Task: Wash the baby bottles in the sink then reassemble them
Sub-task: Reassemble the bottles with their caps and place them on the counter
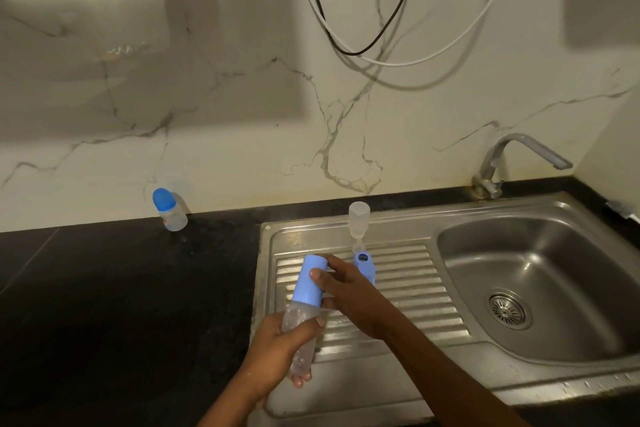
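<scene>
Over the left edge of the drainboard (415, 291), a clear bottle (296, 317) is gripped round its body by the left hand (277, 348), fingers curled tight. Its light blue cap (309, 282) is pinched by the right hand (349, 295), thumb in front, fingers behind. Bottle is held tilted, cap end up. Behind the right hand, a blue collar (364, 265) is seen on the ribs, with a second clear bottle (358, 220) stood just beyond. A blue-capped bottle (169, 210) is stood on the black counter (121, 288), by the wall.
</scene>
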A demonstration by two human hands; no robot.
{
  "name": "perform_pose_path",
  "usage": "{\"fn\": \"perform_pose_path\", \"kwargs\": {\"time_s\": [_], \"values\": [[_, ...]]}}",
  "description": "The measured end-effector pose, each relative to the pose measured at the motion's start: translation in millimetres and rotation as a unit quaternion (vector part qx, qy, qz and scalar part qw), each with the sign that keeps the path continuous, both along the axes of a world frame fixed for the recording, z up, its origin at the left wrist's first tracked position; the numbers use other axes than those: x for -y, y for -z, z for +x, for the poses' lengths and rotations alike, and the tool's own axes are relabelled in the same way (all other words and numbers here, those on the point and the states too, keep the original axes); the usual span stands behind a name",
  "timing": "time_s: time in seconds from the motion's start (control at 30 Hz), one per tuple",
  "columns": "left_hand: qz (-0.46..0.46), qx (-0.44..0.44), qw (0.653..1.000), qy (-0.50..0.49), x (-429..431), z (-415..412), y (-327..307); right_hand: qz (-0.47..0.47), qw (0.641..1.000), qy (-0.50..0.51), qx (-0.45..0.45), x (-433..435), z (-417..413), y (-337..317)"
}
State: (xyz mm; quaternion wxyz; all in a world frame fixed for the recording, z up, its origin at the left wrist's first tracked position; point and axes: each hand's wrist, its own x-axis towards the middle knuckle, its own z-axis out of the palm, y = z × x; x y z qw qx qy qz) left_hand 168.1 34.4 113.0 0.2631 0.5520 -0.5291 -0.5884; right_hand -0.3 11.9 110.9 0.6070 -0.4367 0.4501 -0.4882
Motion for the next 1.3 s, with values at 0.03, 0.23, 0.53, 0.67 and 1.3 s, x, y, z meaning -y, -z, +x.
{"fn": "perform_pose_path", "kwargs": {"time_s": [0.03, 0.23, 0.53, 0.67, 1.3], "values": [[-0.011, 0.002, 1.000, -0.001, 1.4, 3.0, -0.8, 0.001, 1.000, -0.003, 0.002, 1.5, 2.2, -0.6], [-0.040, -0.022, 0.998, -0.035, 4.6, 18.0, 8.8, 0.000, 0.998, -0.046, -0.033, 14.6, 16.5, -1.2], [-0.105, 0.019, 0.990, -0.094, 69.1, 80.7, 15.0, -0.029, 0.975, -0.004, -0.221, 57.3, 117.7, 25.9], [-0.117, 0.036, 0.990, -0.068, 103.2, 115.2, 18.7, -0.001, 0.966, -0.030, -0.255, 99.3, 153.3, 29.3], [-0.186, 0.042, 0.973, -0.127, 342.4, 180.3, 98.2, -0.012, 0.936, 0.052, -0.347, 348.1, 241.3, 71.4]]}}
